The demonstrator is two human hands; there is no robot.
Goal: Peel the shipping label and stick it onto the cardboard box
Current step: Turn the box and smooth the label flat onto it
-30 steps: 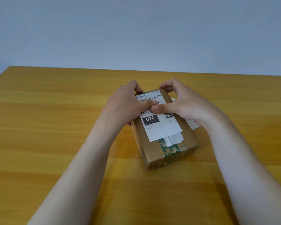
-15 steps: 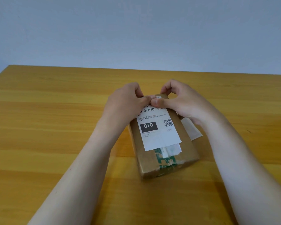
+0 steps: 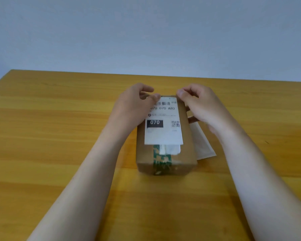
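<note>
Cardboard box (image 3: 188, 136) sits mid-table (image 3: 59, 136), long axis running away from the camera, near end face toward the viewer. Shipping label (image 3: 163, 131) lies flat on the box top, covering most of the far two-thirds. Barcode, "070 070 A80", a black "070" block and a small QR code are readable; the fine print is too blurred to read.

Left hand (image 3: 130, 108): resting on the far-left part of the box, thumb tip pressed on the label's far-left corner beside the barcode. The hand covers the label's left edge and the start of the number string. Fingers curl loosely over the box's far edge, not clamped on anything; where the fingertips land is hidden.

Right hand (image 3: 200, 105): thumb at the label's far-right corner, at the box's far edge. Other fingers loosely bent and hang down the right side of the box; whether they touch the box wall can't be told. Nothing pinched.

Green printed tape (image 3: 162, 160) runs from under the label's near edge down over the near face. A white scrap (image 3: 170, 149) sticks out just below the label; what it is can't be told.

Pale backing sheet (image 3: 203, 145) lies on the table against the box's right side, partly hidden by box and right wrist.

Both forearms cut off by the bottom frame edge.
</note>
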